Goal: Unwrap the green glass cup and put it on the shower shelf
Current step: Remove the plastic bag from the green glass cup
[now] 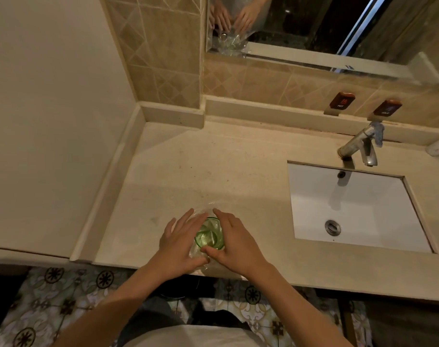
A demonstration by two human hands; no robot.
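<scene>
A green glass cup (209,234) stands upright on the beige countertop (188,171) near its front edge, still inside clear plastic wrap (210,207) that bunches above and below it. My left hand (179,242) presses against the cup's left side with fingers stretched out over the wrap. My right hand (234,240) cups its right side, thumb lying across the wrap at the cup's near rim. The shower shelf is not in view.
A white sink basin (351,209) with a metal faucet (361,146) lies to the right. A mirror (313,26) above reflects both hands. Hot and cold tags (342,101) hang on the tiled wall. Patterned floor tiles (63,296) show below the counter edge.
</scene>
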